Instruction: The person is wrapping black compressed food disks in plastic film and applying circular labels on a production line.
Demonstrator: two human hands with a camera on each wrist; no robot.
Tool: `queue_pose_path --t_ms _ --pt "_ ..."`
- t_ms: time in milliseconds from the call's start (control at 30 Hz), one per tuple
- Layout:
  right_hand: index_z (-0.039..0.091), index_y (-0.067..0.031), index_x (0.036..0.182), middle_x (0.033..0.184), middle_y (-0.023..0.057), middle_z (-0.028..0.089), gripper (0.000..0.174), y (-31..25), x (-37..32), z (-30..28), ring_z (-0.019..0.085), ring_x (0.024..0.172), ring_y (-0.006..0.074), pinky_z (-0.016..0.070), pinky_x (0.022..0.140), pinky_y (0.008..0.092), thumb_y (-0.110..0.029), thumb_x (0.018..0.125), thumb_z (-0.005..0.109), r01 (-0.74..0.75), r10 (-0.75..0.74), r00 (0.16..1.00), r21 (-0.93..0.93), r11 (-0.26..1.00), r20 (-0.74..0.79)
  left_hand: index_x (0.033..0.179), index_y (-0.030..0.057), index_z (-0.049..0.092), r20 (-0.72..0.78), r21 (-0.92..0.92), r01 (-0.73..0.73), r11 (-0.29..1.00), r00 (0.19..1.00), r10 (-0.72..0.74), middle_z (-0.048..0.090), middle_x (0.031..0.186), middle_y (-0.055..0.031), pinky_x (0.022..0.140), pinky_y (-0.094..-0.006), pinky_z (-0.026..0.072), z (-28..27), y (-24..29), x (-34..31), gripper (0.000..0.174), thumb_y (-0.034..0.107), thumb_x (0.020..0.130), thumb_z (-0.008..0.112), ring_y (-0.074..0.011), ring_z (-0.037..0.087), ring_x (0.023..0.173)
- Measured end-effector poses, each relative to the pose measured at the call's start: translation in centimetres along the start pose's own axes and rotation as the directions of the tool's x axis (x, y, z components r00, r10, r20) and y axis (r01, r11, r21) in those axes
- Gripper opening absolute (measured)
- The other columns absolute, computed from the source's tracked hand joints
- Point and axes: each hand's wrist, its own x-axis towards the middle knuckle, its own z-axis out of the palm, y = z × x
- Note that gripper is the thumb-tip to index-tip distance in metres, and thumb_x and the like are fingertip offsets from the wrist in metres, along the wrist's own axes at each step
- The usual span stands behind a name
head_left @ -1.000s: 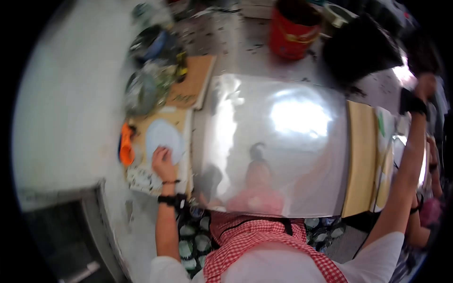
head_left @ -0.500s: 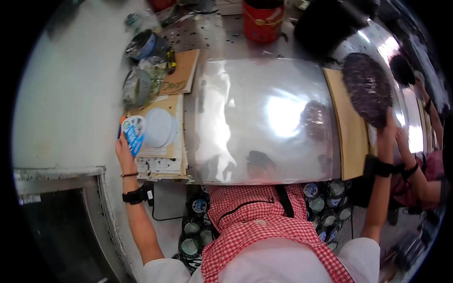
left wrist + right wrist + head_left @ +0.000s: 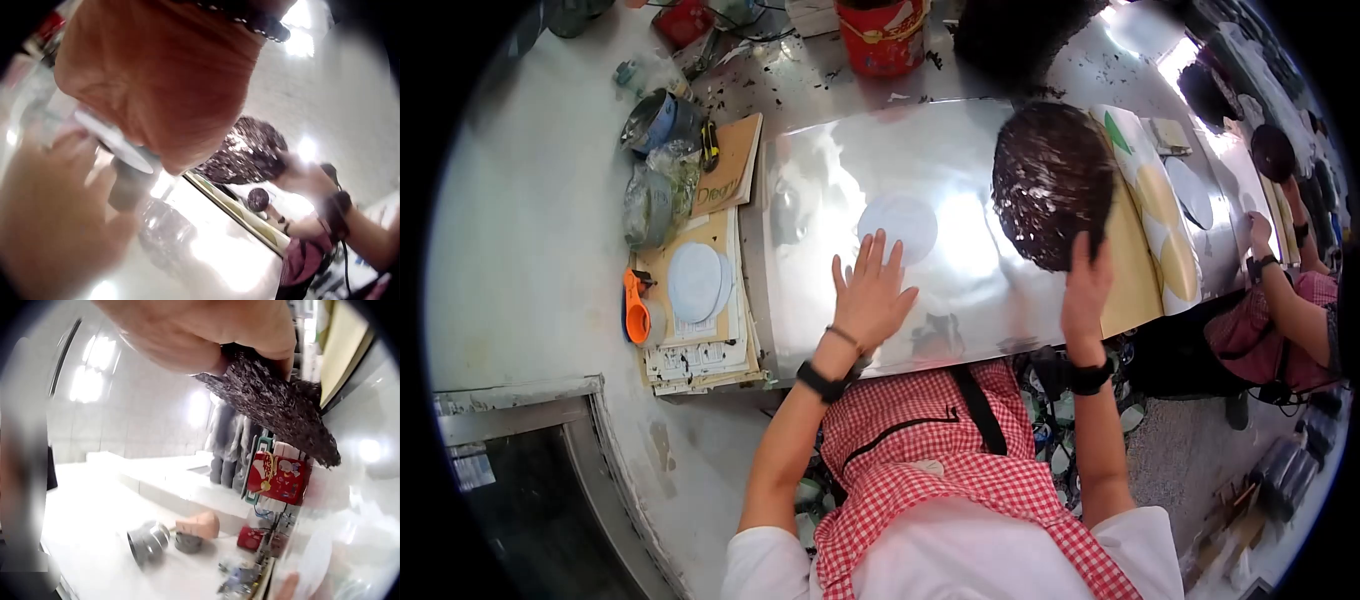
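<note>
My left hand (image 3: 875, 300) reaches over a clear shiny plastic sheet (image 3: 820, 310) with its fingers straight and spread. The fingertips overlap the lower edge of a thin white round disc (image 3: 898, 222); the left wrist view shows this disc (image 3: 115, 140) tilted beside the hand, its reflection below. In my right hand (image 3: 1087, 300) is a round, dark brown, flaky cake (image 3: 1050, 185) that looks like dried seaweed. Thumb and fingers pinch its near edge (image 3: 269, 394), and it hangs above the right part of the sheet.
White discs (image 3: 697, 283) lie on a paper stack (image 3: 700, 360) at left, beside an orange-handled tool (image 3: 636, 310). Beyond are tape rolls (image 3: 662, 122), a yellow cutter (image 3: 710, 145) and a red bucket (image 3: 883, 40). A patterned roll (image 3: 1160, 220) lies right; another person (image 3: 1280, 310) works farther right.
My left hand moved right from the paper stack, where it held a blue-and-white label, onto the plastic sheet. My right hand reached far right, took the dark cake and brought it left.
</note>
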Motion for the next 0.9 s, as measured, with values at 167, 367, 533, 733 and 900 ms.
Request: queue_pose_path --t_ms 167,367,533,733,900 --pt "0.054 -0.0122 0.132 0.134 0.0173 0.051 0.046 -0.7 -1.9 8.5 0.050 0.123 0.0320 0.0414 0.102 0.0414 -0.002 0.088 0.050 0.759 -0.472 0.615 -0.312 0.571 0.632 0.143 0.0195 0.042 0.129 0.076 -0.082 0.994 0.989 0.071 0.025 0.155 -0.0145 0.107 -0.0639 0.0166 -2.0 -3.7 -8.2 0.055 0.038 0.092 0.051 -0.0306 0.025 0.142" --pt "0.047 -0.0173 0.139 0.147 0.0165 0.037 0.051 4.4 -3.2 11.0 0.036 0.136 0.0317 0.0324 0.110 0.0428 -0.023 0.089 0.058 0.861 -0.152 0.356 -0.261 0.436 0.922 0.131 0.0200 0.057 0.157 -0.230 -0.056 0.972 0.983 0.093 0.027 0.155 -0.0123 0.110 -0.0600 0.0142 -0.4 -6.5 -11.2 0.042 0.030 0.090 0.057 -0.0316 0.025 0.142" --pt "0.049 -0.0185 0.137 0.147 0.0175 0.036 0.051 4.5 -3.5 10.4 0.033 0.137 0.0315 0.0293 0.111 0.0439 -0.041 0.091 0.055 0.862 -0.146 0.358 -0.267 0.431 0.922 0.089 0.0138 0.063 -0.008 -0.447 -0.062 0.892 0.998 0.065 0.047 0.140 -0.0086 0.107 -0.0468 0.0279 -0.8 -10.0 -11.6 0.022 0.022 0.072 0.076 -0.0356 0.033 0.135" --pt "0.050 -0.0182 0.136 0.149 0.0149 0.033 0.050 4.5 -3.4 10.5 0.032 0.137 0.0314 0.0278 0.112 0.0449 -0.040 0.091 0.056 0.843 -0.106 0.374 -0.290 0.453 0.921 0.071 0.0086 0.067 -0.004 -0.586 -0.012 0.810 1.000 0.012 0.062 0.121 -0.0022 0.096 -0.0381 0.0382 -2.0 -10.6 -10.2 0.013 0.019 0.076 0.072 -0.0285 0.046 0.116" --pt "0.053 -0.0172 0.133 0.146 0.0168 0.037 0.048 4.4 -3.1 10.4 0.032 0.136 0.0340 0.0293 0.111 0.0450 -0.040 0.091 0.057 0.812 -0.109 0.356 -0.249 0.528 0.928 0.086 0.0082 0.068 0.306 -0.530 0.119 0.840 0.950 0.059 0.062 0.089 -0.0045 0.081 -0.0380 0.0462 -4.0 -9.7 -7.9 0.011 0.018 0.083 0.064 -0.0268 0.056 0.095"
